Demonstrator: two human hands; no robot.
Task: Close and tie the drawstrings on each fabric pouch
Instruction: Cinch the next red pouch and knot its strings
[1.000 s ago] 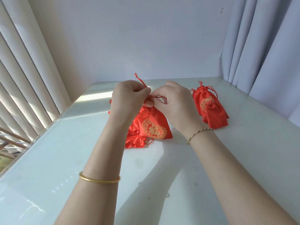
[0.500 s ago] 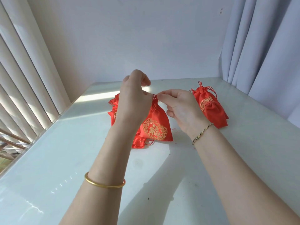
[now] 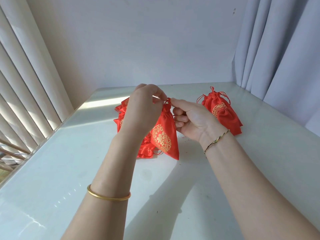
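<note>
A red satin pouch (image 3: 163, 135) with a gold emblem hangs gathered at its neck above the white table (image 3: 69, 170). My left hand (image 3: 143, 111) pinches the red drawstring (image 3: 167, 101) at the pouch's top from the left. My right hand (image 3: 192, 118) pinches the same cord from the right, its other fingers curled. Behind my left hand lies a pile of red pouches (image 3: 124, 115), partly hidden. At the right, a small stack of pouches (image 3: 223, 111) with gathered necks and loose cords lies on the table.
A white wall stands behind the table. Vertical blinds (image 3: 26, 84) run along the left edge and grey curtains (image 3: 280, 49) hang at the right. Sunlight falls across the table's left side.
Both hands moved from a tight clasp over the pouch neck to pinching the cord either side of it. My left hand rose, then dropped slightly. The pouch now hangs more upright.
</note>
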